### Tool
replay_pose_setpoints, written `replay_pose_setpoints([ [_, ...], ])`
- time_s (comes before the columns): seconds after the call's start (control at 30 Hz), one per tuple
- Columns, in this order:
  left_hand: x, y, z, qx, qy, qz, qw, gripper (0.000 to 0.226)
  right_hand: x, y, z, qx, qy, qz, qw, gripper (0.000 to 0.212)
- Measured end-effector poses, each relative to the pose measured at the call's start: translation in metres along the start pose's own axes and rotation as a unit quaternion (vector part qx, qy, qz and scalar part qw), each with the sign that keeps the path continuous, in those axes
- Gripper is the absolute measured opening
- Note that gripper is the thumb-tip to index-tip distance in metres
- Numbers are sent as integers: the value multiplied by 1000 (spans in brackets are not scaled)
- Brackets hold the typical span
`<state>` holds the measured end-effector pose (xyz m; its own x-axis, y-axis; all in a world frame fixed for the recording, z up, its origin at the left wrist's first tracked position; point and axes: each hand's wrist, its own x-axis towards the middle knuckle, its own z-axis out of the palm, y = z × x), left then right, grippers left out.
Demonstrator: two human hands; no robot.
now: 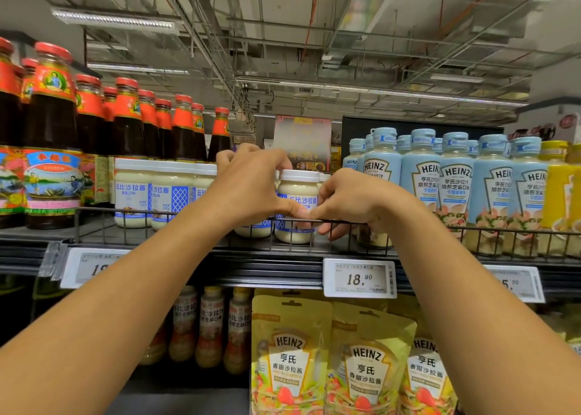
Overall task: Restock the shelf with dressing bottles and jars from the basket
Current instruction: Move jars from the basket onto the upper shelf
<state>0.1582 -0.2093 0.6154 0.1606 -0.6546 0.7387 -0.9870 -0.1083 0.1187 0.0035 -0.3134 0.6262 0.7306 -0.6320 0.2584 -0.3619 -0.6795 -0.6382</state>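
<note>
Nearest the lens, two bare forearms (125,289) are raised toward the black wire-fronted shelf (94,230). Far left of the white-lidded, cream-filled mayonnaise jar (297,207) at the centre, dark sauce bottles with red caps (125,122) are ranked. Closer to it, a row of matching white-lidded jars (135,191) is stood behind the rail.

Just left of the central jar, the left hand (248,188) is curled over a neighbouring jar (253,230) that is mostly hidden by it. Its fingers are hooked over the lid and its thumb is laid against the central jar's label. The central jar is set upright on the shelf and is clasped from its right by the right hand (349,201), whose fingers are wrapped round its side.

Right of that jar, pale blue plastic squeeze bottles (456,179) are lined up, then yellow bottles (559,188). The basket is not shown.

The placing step is judged to be in hand, with jars being seated and squared into the row. Next, both grips would need to be released without tipping the jars, and the labels left facing forward.
</note>
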Motion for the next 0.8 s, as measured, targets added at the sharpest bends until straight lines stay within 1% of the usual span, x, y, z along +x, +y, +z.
replay_pose_setpoints([
  [0.13, 5, -4, -1, -4, -21, 10, 1000, 70, 4, -2, 1, -54, 5, 5, 999, 38],
  [0.27, 10, -7, -3, 14, -40, 19, 999, 70, 11, -2, 1, -67, -3, 14, 998, 30],
  [0.37, 11, -8, -3, 35, -45, 26, 998, 67, 15, -4, 2, -85, -4, 18, 996, 33],
  [0.53, 12, -5, -1, 78, -51, 26, 995, 72, 19, -3, 3, -78, -6, 27, 997, 42],
  [0.67, 13, -3, -2, 92, -59, 29, 994, 70, 21, -3, 3, -82, -10, 30, 996, 36],
  [0.8, 14, -1, -3, 101, -64, 33, 992, 72, 22, -5, 2, -91, -17, 37, 995, 39],
])
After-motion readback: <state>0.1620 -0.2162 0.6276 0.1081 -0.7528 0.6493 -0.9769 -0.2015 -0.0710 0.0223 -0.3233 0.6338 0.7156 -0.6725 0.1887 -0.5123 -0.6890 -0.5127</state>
